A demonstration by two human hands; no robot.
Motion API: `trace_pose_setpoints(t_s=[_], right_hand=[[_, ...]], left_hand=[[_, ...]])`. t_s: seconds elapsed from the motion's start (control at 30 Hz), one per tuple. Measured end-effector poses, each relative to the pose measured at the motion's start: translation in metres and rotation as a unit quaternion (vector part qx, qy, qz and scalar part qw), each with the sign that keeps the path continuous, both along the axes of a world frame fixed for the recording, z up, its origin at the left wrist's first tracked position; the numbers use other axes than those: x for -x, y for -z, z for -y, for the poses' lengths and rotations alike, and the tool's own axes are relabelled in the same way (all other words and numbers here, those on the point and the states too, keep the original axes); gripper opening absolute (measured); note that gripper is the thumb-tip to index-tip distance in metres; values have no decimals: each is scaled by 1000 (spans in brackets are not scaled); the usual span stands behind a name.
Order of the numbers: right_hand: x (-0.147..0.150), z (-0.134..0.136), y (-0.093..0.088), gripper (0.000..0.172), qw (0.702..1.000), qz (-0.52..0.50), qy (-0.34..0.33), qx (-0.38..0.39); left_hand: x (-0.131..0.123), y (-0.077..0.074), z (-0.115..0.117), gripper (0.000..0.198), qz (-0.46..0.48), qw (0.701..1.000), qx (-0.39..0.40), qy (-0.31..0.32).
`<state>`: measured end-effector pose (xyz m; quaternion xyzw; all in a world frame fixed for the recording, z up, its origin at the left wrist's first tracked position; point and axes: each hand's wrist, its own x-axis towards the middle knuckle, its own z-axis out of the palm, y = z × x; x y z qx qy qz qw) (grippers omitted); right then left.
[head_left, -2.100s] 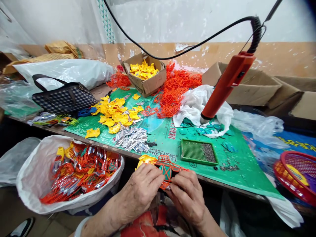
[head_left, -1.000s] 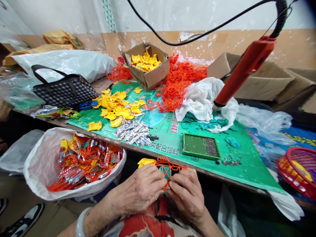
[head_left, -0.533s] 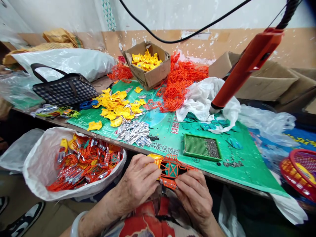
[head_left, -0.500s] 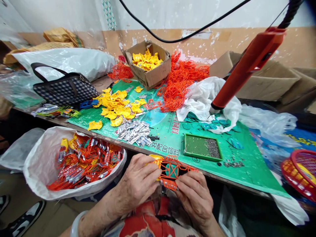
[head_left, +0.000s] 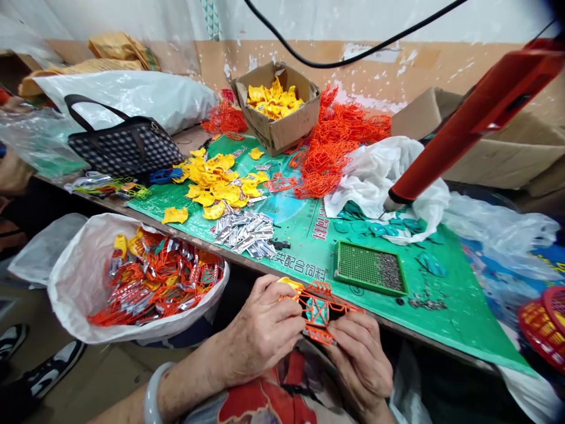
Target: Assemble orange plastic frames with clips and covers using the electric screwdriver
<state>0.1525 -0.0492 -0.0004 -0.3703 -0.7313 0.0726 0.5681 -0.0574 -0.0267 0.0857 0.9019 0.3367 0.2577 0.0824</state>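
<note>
Between my hands, at the table's front edge, is an orange plastic lattice frame (head_left: 318, 288) with a teal piece inside it and a yellow plastic part (head_left: 291, 285) at its left end. My left hand (head_left: 265, 327) is closed on the left end, its fingers over the yellow part. With fingers bent and pinched, my right hand (head_left: 359, 353) grips the other end of the frame. My fingertips hide parts of both ends. Just beyond lies a green tray (head_left: 369, 268) of small dark screws.
A white-lined basket (head_left: 70, 294) of assembled pieces stands left. Yellow parts (head_left: 216, 182), silver strips (head_left: 245, 232) and orange frames (head_left: 326, 159) lie on the green sheet. A cardboard box (head_left: 289, 132) stands behind; a red electric screwdriver (head_left: 468, 123) hangs right. Another person's shoe (head_left: 55, 365) shows lower left.
The camera view has shifted slightly, so most table items appear further right. Both hands keep hold of the orange frame, with little change in grip.
</note>
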Motion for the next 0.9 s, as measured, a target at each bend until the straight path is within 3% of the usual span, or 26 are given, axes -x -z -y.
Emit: trace_pose_setpoints(t_s=[0.4, 0.9], right_hand=[[-1, 1, -2, 27, 1000, 7, 4, -20], [4, 2, -12, 19, 996, 59, 38, -62]], left_hand=[[-6, 8, 1, 13, 47, 999, -21, 5], [-4, 15, 2, 18, 87, 996, -28, 8]])
